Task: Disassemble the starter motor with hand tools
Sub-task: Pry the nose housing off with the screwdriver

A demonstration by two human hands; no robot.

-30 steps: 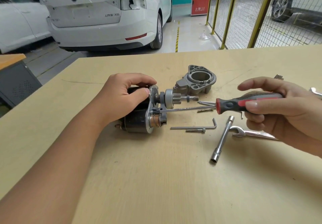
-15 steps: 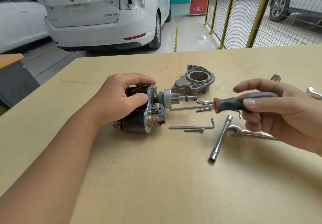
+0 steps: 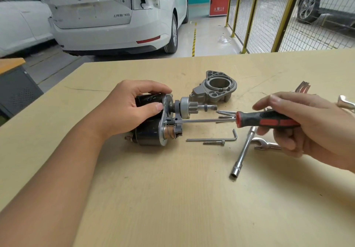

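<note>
The wooden table [image 3: 172, 198] carries everything, and near its middle lies the starter motor [image 3: 151, 120] on its side, two black cylinders stacked behind a silver plate, the pinion gear [image 3: 187, 108] and shaft sticking out to the right. The left hand [image 3: 132, 106] is clamped over the upper cylinder, fingers curled across the top and thumb pressed near the plate, pinning the motor down. Good brace; that grip wants to stay firm so the body does not roll under turning force.

Just behind the gear sits the removed nose housing [image 3: 215, 89], already off. The right hand [image 3: 305, 125] wraps the red and black handle of the screwdriver [image 3: 267, 120], fingers curled round it, the long shaft running level to the plate, tip buried among the lever parts just above the copper-coloured plunger [image 3: 170, 131]. Whether the tip is seated in a screw head I cannot tell. The judgement here: keep the shaft square to the plate and push inward while turning, or the tip may cam out.

Lying idle near the right hand: a socket wrench [image 3: 244, 150], an open-ended spanner [image 3: 266, 144], an Allen key [image 3: 213, 139], and a loose bolt [image 3: 214, 142] beside it.
</note>
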